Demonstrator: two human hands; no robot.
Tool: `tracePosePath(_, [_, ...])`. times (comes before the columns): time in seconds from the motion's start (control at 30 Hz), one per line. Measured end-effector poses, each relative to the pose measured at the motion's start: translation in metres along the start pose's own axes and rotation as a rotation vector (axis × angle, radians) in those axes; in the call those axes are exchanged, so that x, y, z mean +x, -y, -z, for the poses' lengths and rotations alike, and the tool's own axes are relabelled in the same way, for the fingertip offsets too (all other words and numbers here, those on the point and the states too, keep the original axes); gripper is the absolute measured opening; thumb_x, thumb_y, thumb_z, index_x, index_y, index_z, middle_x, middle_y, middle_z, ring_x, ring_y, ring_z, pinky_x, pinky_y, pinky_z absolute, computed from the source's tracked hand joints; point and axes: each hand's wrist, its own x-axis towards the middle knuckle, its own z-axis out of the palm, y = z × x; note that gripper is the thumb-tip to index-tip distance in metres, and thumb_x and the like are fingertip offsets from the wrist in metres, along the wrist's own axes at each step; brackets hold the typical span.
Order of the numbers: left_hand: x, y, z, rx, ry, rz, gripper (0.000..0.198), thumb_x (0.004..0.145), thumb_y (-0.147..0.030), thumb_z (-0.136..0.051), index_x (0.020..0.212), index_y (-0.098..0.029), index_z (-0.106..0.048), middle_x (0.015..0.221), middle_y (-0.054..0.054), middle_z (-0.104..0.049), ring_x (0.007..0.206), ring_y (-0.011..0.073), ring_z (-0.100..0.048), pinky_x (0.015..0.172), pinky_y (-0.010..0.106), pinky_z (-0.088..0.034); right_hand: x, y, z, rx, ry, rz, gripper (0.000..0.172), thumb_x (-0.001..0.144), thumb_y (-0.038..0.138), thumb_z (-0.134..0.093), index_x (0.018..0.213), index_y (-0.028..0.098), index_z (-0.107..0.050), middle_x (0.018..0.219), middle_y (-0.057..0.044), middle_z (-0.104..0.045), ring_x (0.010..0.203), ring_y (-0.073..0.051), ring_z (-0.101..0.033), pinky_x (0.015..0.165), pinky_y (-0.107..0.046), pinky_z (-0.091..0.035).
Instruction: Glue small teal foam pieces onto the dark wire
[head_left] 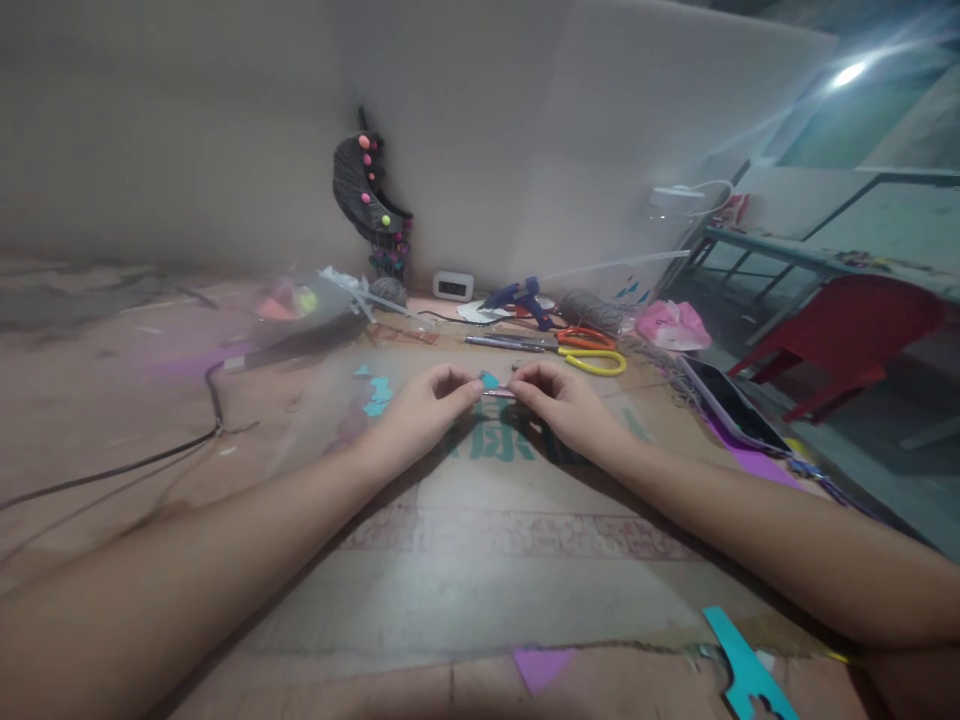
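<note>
strip (pixel 499 393) between left hand (pixel 420 412), right hand (pixel 571 408), mid-cardboard (pixel 480 585)

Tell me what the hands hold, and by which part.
A small thin pinkish strip, pinched at its ends: left hand on the left end, right hand on the right end. Its material cannot be told.

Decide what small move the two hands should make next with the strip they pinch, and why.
Probably bring the hands closer to fold the small strip: the left hand and right hand each pinch one end over the cardboard, with nothing else in their grasp.
</note>
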Motion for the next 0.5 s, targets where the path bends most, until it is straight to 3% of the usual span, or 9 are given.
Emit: tracePosePath(0.5, [-0.005,-0.005,-0.001,0.096,0.058,-0.032,0.022,0.083,-0.039,-0.061,0.078,-0.018,-0.062,0.075,0.0,-0.061,0.07,0.0144,-0.054,0.067,0.027,-0.04,-0.005,0.012,0.0,-0.172,-0.082,0.174,0.011,0.086,0.03,-0.06,0.084,0.02,-0.062,0.078,-0.001,-0.064,0.072,-0.014,-0.057,0.068,-0.027,-0.044])
